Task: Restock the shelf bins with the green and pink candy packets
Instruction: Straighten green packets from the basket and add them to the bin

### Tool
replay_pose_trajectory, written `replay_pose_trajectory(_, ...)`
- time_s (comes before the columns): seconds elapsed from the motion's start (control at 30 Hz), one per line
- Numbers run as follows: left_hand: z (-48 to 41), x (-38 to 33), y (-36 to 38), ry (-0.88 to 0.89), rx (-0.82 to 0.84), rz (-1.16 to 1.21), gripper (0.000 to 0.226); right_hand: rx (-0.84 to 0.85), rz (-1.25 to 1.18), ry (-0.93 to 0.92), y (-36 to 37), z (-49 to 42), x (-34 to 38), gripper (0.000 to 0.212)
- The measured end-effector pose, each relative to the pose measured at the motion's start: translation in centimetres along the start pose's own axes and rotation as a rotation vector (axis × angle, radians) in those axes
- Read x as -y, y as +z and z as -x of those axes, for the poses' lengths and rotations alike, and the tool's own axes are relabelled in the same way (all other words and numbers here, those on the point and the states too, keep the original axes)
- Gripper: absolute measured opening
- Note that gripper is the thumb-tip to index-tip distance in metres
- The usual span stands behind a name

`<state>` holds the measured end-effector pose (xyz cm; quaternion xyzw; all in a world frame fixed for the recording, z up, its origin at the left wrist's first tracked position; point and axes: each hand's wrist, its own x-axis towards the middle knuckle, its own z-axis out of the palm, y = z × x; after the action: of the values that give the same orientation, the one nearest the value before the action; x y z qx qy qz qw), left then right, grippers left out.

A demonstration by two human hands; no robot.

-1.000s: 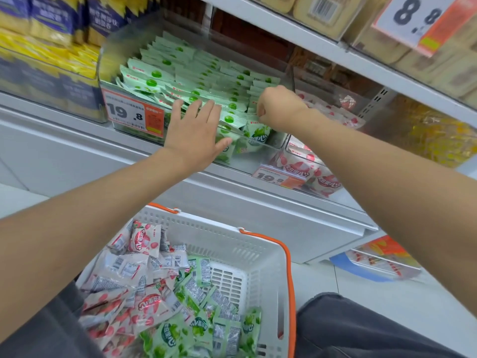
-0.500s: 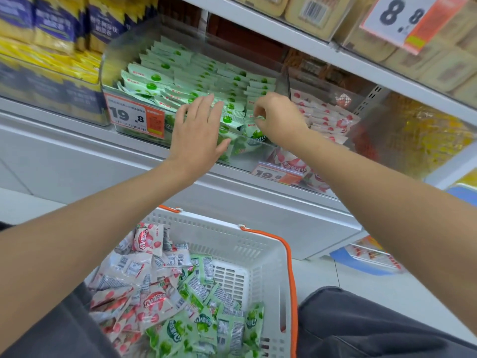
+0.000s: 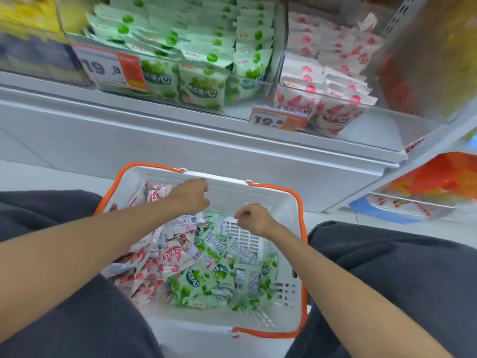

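White perforated plastic basket with orange rim (image 3: 284, 200): green candy packets (image 3: 206, 280) heaped beside pink candy packets (image 3: 170, 257). Above, two clear plastic shelf bins, one green-stocked (image 3: 240, 109), one pink-stocked (image 3: 374, 125). Left hand (image 3: 191, 196) and right hand (image 3: 254, 218) over basket, fingers curled; too blurred to tell any hold.

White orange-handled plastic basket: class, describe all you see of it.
The white plastic basket has slotted walls and orange handles lying along its rim. It stands upright between the person's dark-trousered legs, holding pink candy packets at left, green candy packets at right. The left hand and right hand hover above the packets.
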<state>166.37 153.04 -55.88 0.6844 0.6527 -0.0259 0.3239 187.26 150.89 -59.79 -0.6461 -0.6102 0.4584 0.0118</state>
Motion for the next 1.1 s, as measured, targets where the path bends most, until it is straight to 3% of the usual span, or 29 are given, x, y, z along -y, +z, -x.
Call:
replay_pose_trajectory(0.1, 0.0, 1.4, 1.4, -0.007, 0.096, -0.076, 0.03, 0.178, 0.047, 0.235, 4.4, -1.1, -4.8, 0.035)
replay_pose_trajectory(0.3, -0.4, 3.0, 3.1, -0.053, 0.173, -0.137, 0.023, 0.448, 0.273, 0.276, 10.6, -2.3, -7.1, 0.017)
replay_pose_trajectory(0.33, -0.3, 3.1, 3.3, -0.061, 0.191, -0.157, 0.021, 0.475, 0.293, 0.262, 11.3, -2.1, -7.5, 0.03)
replay_pose_trajectory(0.37, -0.3, 3.2, 3.6, -0.066, 0.208, -0.175, 0.019, 0.47, 0.319, 0.227, 12.1, -2.0, -8.0, 0.049)
replay_pose_trajectory(0.43, 0.0, 3.2, 4.0, -0.064, 0.248, -0.204, 0.023, 0.34, 0.227, 0.238, 13.1, -1.7, -8.4, 0.06)
replay_pose_trajectory(0.5, 0.3, 3.1, 4.3, -0.05, 0.27, -0.225, 0.029, 0.192, 0.107, 0.344, 13.7, -1.5, -8.2, 0.043)
replay_pose_trajectory(0.53, 0.3, 3.1, 4.4, -0.044, 0.274, -0.227, 0.03, 0.16, 0.096, 0.404, 14.0, -1.6, -8.3, 0.022)
replay_pose_trajectory(0.57, 0.3, 3.1, 4.5, -0.043, 0.278, -0.223, 0.03, 0.151, 0.069, 0.398, 13.9, -1.3, -8.0, 0.007)
replay_pose_trajectory(0.63, 0.5, 2.9, 4.3, -0.046, 0.285, -0.212, 0.03, 0.207, 0.009, 0.41, 13.9, -0.7, -8.2, 0.03)
replay_pose_trajectory(0.8, 0.8, 2.2, 3.8, -0.011, 0.281, -0.193, 0.033, 0.336, -0.06, 0.507, 11.6, 0.0, -7.9, 0.022)
replay_pose_trajectory(0.93, 0.8, 1.7, 3.5, 0.043, 0.281, -0.171, 0.036, 0.195, 0.194, 0.3, 8.7, -0.8, -5.2, 0.018)
replay_pose_trajectory(1.1, 0.7, -0.1, 2.2, 0.228, 0.182, -0.171, 0.063, 0.04, 0.43, -0.099, 1.0, 0.6, 1.1, 0.017)
